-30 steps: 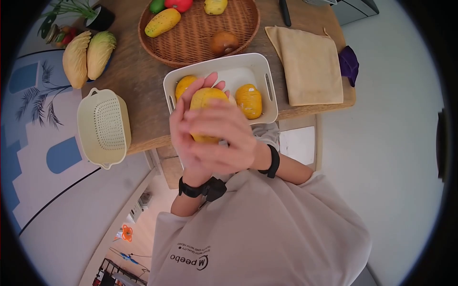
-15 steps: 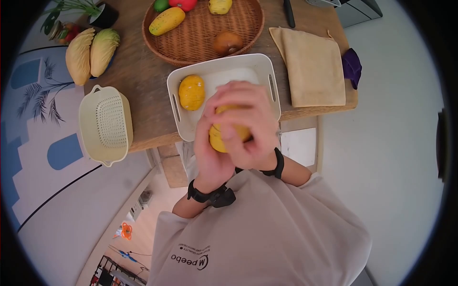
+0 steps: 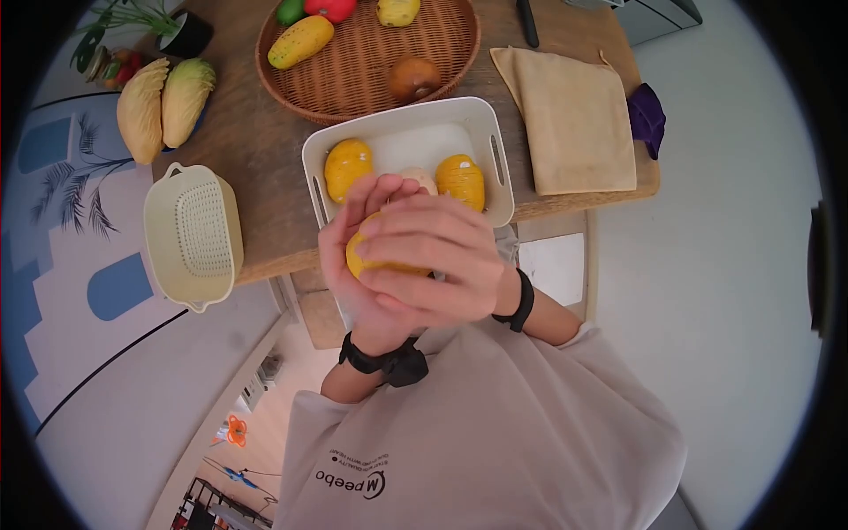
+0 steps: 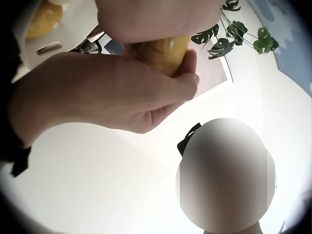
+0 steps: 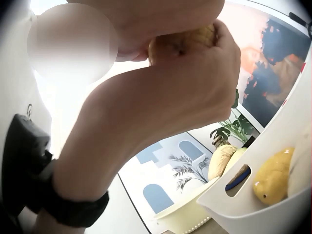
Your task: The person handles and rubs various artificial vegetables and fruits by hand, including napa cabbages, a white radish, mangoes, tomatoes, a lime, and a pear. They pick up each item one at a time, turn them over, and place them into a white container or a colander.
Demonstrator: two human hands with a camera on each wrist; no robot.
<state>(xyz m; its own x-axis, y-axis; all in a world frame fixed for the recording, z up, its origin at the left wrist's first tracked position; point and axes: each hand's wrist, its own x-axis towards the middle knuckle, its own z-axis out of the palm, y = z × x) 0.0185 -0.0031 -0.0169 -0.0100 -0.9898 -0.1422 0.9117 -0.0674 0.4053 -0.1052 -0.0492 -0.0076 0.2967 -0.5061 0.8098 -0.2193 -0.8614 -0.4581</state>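
Observation:
A yellow fruit (image 3: 378, 254) is held between both hands over the near edge of a white bin (image 3: 389, 137). My left hand (image 3: 343, 256) cups it from the left side, palm turned inward. Curled over its top is my right hand (image 3: 446, 265), with its fingers lying across the skin. In the left wrist view part of the fruit (image 4: 170, 54) shows between the two hands; in the right wrist view its end (image 5: 183, 43) has a small dark spot. Inside the bin lie two more yellow fruits, one at left (image 3: 349, 170) and one at right (image 3: 461, 183), with a pale rounded thing (image 3: 419, 178) between them.
Behind the bin stands a wicker basket (image 3: 371, 75) holding several fruits. A cream colander (image 3: 199, 234) sits at the table's left edge, near two cabbages (image 3: 166, 110). To the right lie a folded tan cloth (image 3: 574, 124), a purple thing (image 3: 647, 121) and a black handle (image 3: 527, 22).
Both hands shifted right with the fruit, then came back left. They turn about the fruit, with the right hand's fingers now spread across it. The pale thing in the bin shows again.

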